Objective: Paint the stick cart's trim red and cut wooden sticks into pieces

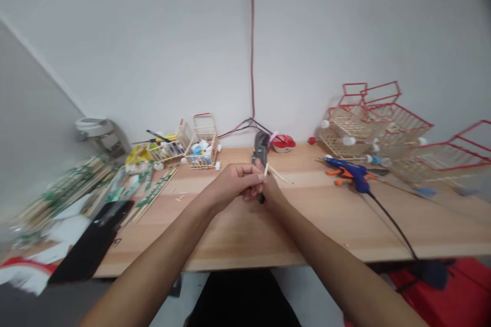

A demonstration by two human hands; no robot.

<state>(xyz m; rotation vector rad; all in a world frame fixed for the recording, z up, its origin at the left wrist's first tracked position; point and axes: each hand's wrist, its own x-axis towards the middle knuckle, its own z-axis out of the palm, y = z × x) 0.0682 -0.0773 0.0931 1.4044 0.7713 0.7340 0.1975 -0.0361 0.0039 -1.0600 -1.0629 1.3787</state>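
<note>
Head view: stick-bundle print (65,195) blurred

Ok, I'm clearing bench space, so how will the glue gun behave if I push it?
The glue gun lies on its side, so it probably won't roll. Its black cord runs off the bench edge and could well drag or snag.

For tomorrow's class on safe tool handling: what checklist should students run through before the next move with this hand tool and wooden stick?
1. Left hand and right hand closed around the dark grey hand tool: ok.
2. Grip on the wooden stick: cannot tell, the hands hide most of it.
3. Hot glue gun apart from the hands: ok.
4. Its black cord away from the hands: ok.
</note>
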